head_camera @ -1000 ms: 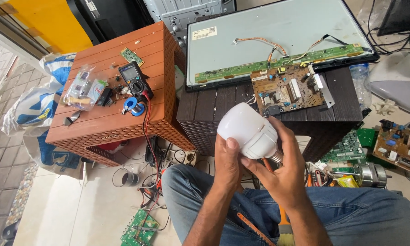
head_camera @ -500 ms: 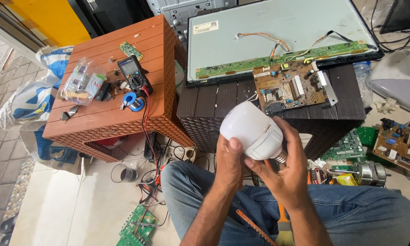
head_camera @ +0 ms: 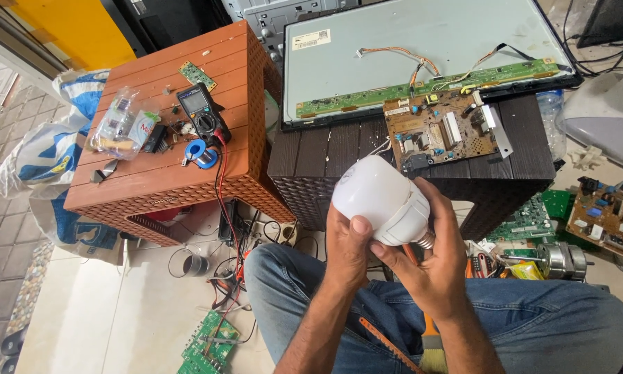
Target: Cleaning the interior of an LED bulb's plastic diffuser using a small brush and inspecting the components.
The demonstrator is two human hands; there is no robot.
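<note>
A large white LED bulb (head_camera: 377, 197) with a metal screw base is held in both hands above my lap. My left hand (head_camera: 347, 248) wraps the bulb's dome from below, thumb on its side. My right hand (head_camera: 432, 256) grips the lower body near the screw base, which points right. The bulb lies tilted, dome toward the upper left. Behind it stands a dark brown plastic stool (head_camera: 325, 156) carrying a brown circuit board (head_camera: 439, 131).
An orange-brown plastic stool (head_camera: 152, 125) on the left bears a multimeter (head_camera: 202, 111), a blue solder spool (head_camera: 200, 154) and a clear bag of parts (head_camera: 117, 123). A flat display panel (head_camera: 422, 41) leans at the back. Circuit boards, cables and a brush lie on the floor.
The view has shifted slightly. Both hands keep hold of the bulb, which sits a little lower and has turned slightly in the fingers.
</note>
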